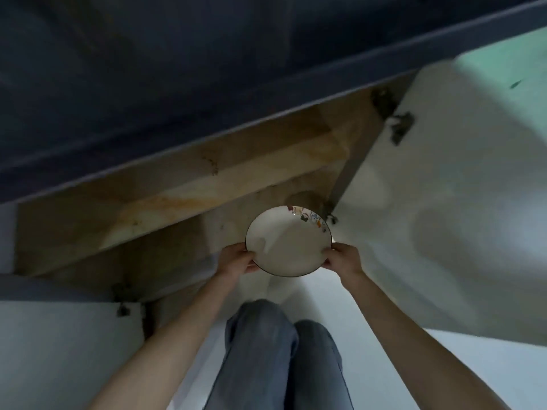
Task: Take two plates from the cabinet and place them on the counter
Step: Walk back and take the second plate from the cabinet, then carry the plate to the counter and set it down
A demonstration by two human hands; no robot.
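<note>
A white plate (288, 241) with a dark rim and small coloured pictures on its far edge is held level in front of the open lower cabinet (177, 202). My left hand (236, 260) grips its left edge, thumb on top. My right hand (343, 258) grips its right edge. The dark counter (148, 84) runs above the cabinet, its front edge slanting across the view. No second plate shows in the cabinet's visible part.
The right cabinet door (444, 202) stands wide open, white inside, with hinges near its top and bottom. The left door (59, 350) is open too. My legs in grey trousers (278, 359) are below the plate on a white floor.
</note>
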